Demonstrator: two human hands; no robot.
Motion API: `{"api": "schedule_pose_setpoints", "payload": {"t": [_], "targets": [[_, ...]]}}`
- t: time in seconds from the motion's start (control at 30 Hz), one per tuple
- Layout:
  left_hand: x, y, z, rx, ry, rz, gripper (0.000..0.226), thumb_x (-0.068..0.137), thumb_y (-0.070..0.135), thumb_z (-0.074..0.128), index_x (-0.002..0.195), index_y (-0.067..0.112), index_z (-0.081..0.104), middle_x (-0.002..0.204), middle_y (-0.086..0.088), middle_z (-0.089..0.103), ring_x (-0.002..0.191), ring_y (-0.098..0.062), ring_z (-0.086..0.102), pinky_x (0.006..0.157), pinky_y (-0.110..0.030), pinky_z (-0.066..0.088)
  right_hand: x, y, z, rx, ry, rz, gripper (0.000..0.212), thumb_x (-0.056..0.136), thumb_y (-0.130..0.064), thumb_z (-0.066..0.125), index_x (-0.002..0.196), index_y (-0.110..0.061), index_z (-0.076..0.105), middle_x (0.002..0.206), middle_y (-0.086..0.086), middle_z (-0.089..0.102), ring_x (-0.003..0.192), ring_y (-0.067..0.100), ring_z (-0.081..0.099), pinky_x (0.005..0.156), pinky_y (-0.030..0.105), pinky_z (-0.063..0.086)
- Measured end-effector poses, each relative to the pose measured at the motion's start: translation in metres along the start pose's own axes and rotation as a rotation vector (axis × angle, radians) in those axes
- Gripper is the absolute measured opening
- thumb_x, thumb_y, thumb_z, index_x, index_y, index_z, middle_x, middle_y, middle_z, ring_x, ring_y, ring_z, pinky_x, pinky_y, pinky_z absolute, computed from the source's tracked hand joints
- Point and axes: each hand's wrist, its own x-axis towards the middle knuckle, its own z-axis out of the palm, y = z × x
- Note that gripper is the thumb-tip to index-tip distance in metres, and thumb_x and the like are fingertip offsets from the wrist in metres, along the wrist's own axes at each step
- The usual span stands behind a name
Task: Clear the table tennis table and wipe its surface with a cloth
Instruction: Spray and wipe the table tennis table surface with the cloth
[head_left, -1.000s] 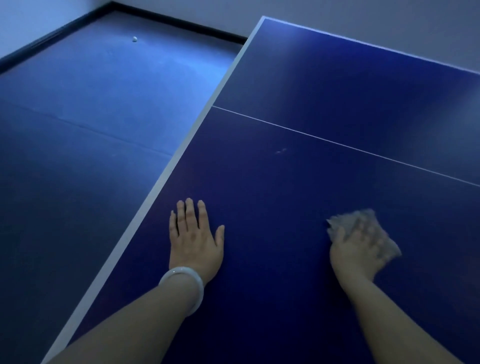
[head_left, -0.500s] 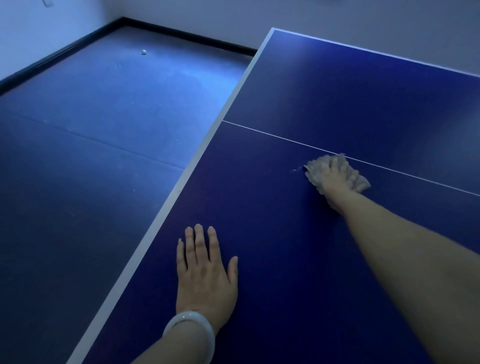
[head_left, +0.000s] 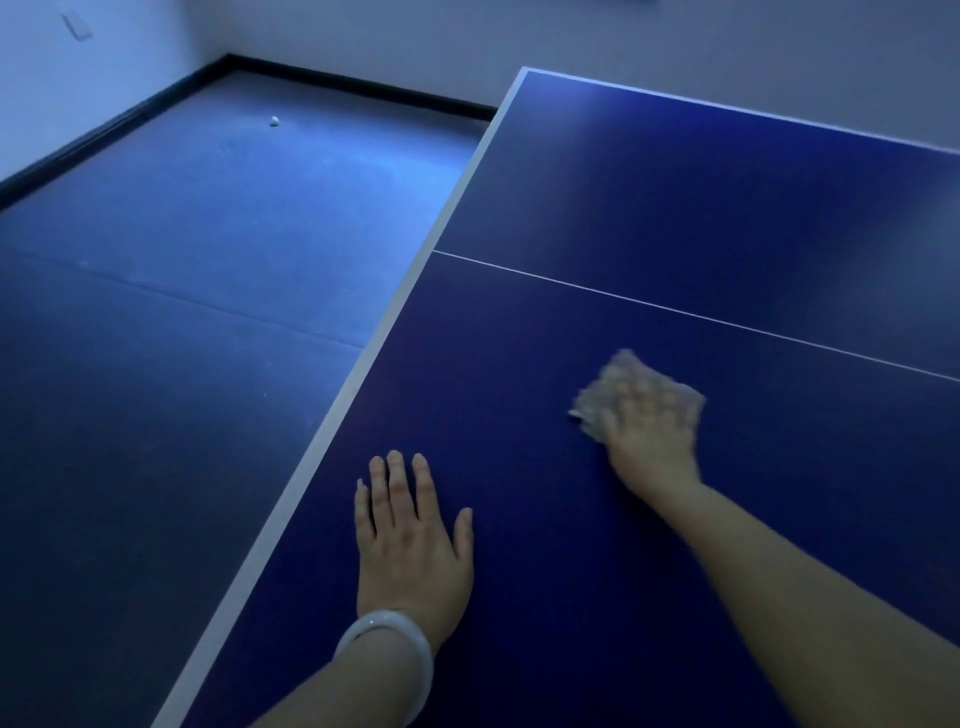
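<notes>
Two hands are on the table (head_left: 675, 218) in my head view, the only view I have. I see the left hand (head_left: 410, 540) lying flat, palm down, near the table's left edge, its fingers straight and close together with the thumb a little apart, holding nothing. A pale bangle (head_left: 389, 652) sits on that wrist. My right hand (head_left: 649, 436) is farther out and to the right, pressed down on a light grey cloth (head_left: 623, 395); the fingers look spread over the cloth, but that hand and the cloth are blurred, so I cannot tell exactly how they grip it. The cloth lies crumpled on the dark blue surface, on the near side of the thin white line (head_left: 675, 309) that crosses the table from left to right, close to that line but not touching it. A small pale speck shows on the surface just at the cloth's left edge; I cannot tell what it is. Left of the table is blue floor (head_left: 182, 312), and on it, far off near the dark skirting by the wall, lies a small white ball (head_left: 274, 121).
</notes>
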Motion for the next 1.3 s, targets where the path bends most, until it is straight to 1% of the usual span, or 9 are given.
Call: {"api": "schedule_pose_setpoints", "payload": {"t": [0.1,0.17,0.37,0.63,0.83,0.97,1.1,1.23,1.3], "targets": [[-0.001,0.000,0.001,0.003,0.003,-0.007,0.078,0.093,0.058,0.006,0.155,0.011,0.009,0.162,-0.015,0.007,0.150,-0.029,-0.003,0.122,-0.047,-0.003,-0.032,0.056,-0.012,0.126,0.016,0.438,0.057,0.103,-0.045,0.011,0.156,-0.029,-0.004,0.163,0.002,-0.013,0.149,0.032,-0.012,0.115,0.064,-0.007],[-0.001,0.000,0.001,0.006,-0.005,-0.007,0.077,0.094,0.058,0.009,0.155,0.011,0.007,0.162,-0.015,0.005,0.150,-0.030,-0.005,0.121,-0.047,-0.004,-0.060,0.040,-0.003,0.119,0.035,0.443,0.057,0.104,-0.042,0.010,0.156,-0.026,-0.003,0.163,0.005,-0.013,0.149,0.033,-0.010,0.115,0.064,-0.006],[-0.002,-0.003,-0.001,-0.018,-0.011,0.008,0.077,0.094,0.057,0.010,0.155,0.011,0.003,0.162,-0.015,0.003,0.150,-0.030,-0.005,0.121,-0.046,-0.005,-0.169,-0.019,0.046,-0.079,0.030,-0.471,0.060,0.101,-0.048,0.018,0.156,-0.033,-0.002,0.164,-0.006,-0.009,0.151,0.021,-0.010,0.118,0.052,-0.005],[-0.001,-0.005,0.002,-0.059,0.004,0.012,0.076,0.096,0.057,0.019,0.155,0.010,0.006,0.162,-0.016,0.004,0.149,-0.031,-0.004,0.122,-0.046,-0.002,-0.237,0.046,0.052,0.004,0.098,0.350,0.058,0.099,-0.051,0.005,0.149,-0.036,-0.019,0.163,-0.004,-0.016,0.150,0.021,-0.013,0.119,0.055,-0.006],[-0.002,-0.018,-0.008,-0.326,-0.007,0.075,0.065,0.099,0.051,0.034,0.154,0.020,0.019,0.163,-0.007,0.004,0.150,-0.019,-0.007,0.121,-0.037,-0.008,-0.270,0.006,0.064,-0.043,0.105,0.090,0.063,0.095,-0.047,0.021,0.155,-0.026,0.018,0.164,-0.001,0.009,0.151,0.024,0.006,0.119,0.057,0.007],[-0.029,-0.030,-0.019,-0.449,-0.087,0.160,0.063,0.101,0.043,0.039,0.155,0.020,0.017,0.164,-0.001,0.002,0.149,-0.013,-0.009,0.121,-0.033,-0.008,-0.268,0.010,0.067,-0.033,0.124,0.083,0.064,0.095,-0.050,0.012,0.155,-0.030,0.010,0.164,-0.004,0.000,0.151,0.021,-0.003,0.120,0.055,0.001],[-0.125,-0.028,-0.005,-0.225,-0.149,0.328,0.073,0.096,0.057,0.018,0.155,0.023,-0.009,0.161,0.001,-0.023,0.144,-0.013,-0.029,0.118,-0.035,-0.019,-0.268,0.010,0.068,-0.025,0.125,0.086,0.064,0.095,-0.051,0.009,0.155,-0.031,0.003,0.164,-0.006,-0.007,0.151,0.020,-0.010,0.121,0.054,-0.003],[-0.208,-0.007,0.001,-0.114,-0.203,0.355,0.080,0.090,0.060,0.019,0.155,0.017,0.006,0.163,-0.009,-0.005,0.150,-0.027,-0.005,0.116,-0.045,0.000,-0.267,0.013,0.069,-0.043,0.095,0.085,0.064,0.095,-0.052,0.006,0.155,-0.031,-0.007,0.161,-0.007,-0.018,0.149,0.019,-0.018,0.119,0.055,-0.008],[-0.225,0.002,0.004,-0.079,-0.176,0.364,0.082,0.090,0.063,0.017,0.153,0.019,-0.012,0.161,-0.008,-0.021,0.147,-0.026,-0.022,0.116,-0.045,-0.008,-0.268,0.014,0.066,-0.045,0.071,0.053,0.063,0.098,-0.052,0.009,0.154,-0.032,-0.010,0.160,-0.007,-0.022,0.148,0.019,-0.022,0.119,0.054,-0.010]]}}
